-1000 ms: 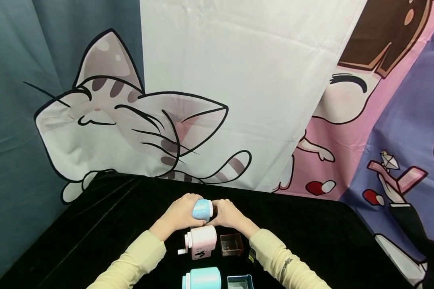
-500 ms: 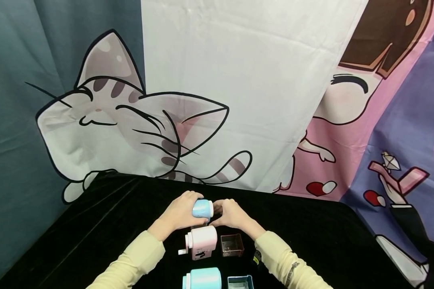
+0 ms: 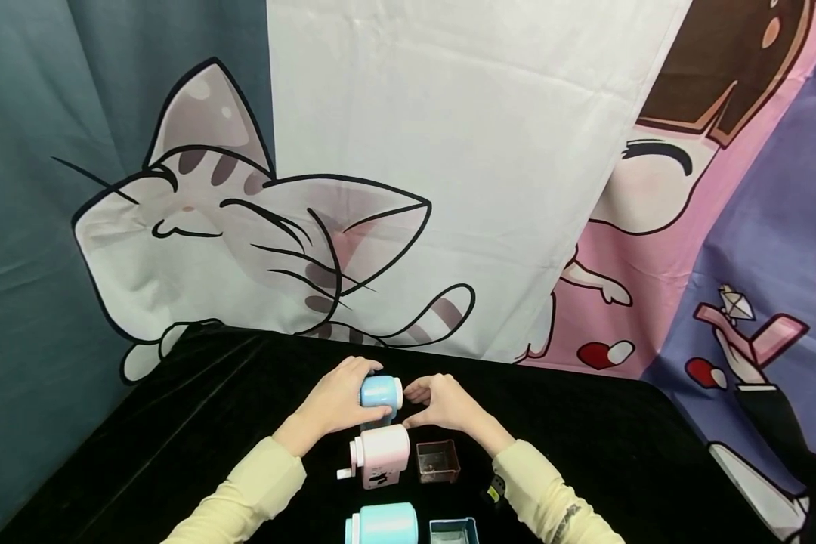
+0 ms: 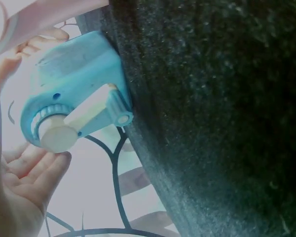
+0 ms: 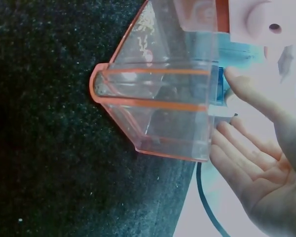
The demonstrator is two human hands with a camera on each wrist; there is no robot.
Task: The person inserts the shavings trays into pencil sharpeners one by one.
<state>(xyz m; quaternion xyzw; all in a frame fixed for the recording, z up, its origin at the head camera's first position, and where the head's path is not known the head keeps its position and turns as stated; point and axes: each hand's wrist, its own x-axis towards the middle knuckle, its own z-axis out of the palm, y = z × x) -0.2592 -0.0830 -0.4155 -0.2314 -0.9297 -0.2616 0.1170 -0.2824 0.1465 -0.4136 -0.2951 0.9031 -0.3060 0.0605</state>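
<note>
Two nearest items: teal sharpener (image 3: 384, 523) and blue-rimmed tray (image 3: 452, 536), side by side, cut by the lower edge of the head view.
Middle row: pink sharpener (image 3: 384, 455), upright; reddish clear tray (image 3: 438, 476) just beside it.
Blue sharpener (image 3: 378, 392): beyond the pink unit, apparently standing on black cloth (image 3: 245, 408), between the hands.
Left hand (image 3: 336, 398): thumb on near side, fingers on far side of the body; whether they press cannot be told.
Right hand (image 3: 446, 406): thumb apart from extended fingers, pinching nothing; near the white end.
Handling: probably light, stiff, smooth plastic; crank (image 4: 93, 108) likely weakest.
Hold: grasp both body flanks, clear of crank.
</note>
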